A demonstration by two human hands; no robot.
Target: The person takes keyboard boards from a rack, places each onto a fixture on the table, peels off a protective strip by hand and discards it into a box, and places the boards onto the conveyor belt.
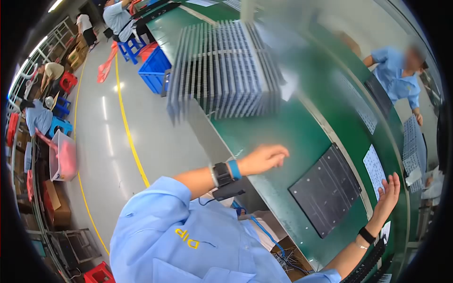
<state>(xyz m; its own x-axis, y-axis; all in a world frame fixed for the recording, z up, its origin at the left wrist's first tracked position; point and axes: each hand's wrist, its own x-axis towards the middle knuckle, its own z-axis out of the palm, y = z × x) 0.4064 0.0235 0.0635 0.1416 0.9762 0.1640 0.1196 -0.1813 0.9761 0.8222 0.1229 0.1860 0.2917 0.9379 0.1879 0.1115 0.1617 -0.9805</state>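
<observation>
My left hand (262, 159) hovers over the green worktop's near edge with fingers loosely bent and nothing in them. A blue band and a black wrist device are on that arm. To its right lies a flat black rectangular plate (326, 190) with small round fasteners on its surface. Beyond the plate, my right hand (388, 195) is raised with fingers spread, holding nothing. It is close to a white printed sheet (374, 170); I cannot tell whether they touch. The plate lies apart from both hands.
A blurred grey rack of upright slats (224, 70) stands on the green worktop (283, 137). Beside the worktop is a blue crate (155, 70). A co-worker (396, 75) stands across the line, and others sit along the aisle (111, 127).
</observation>
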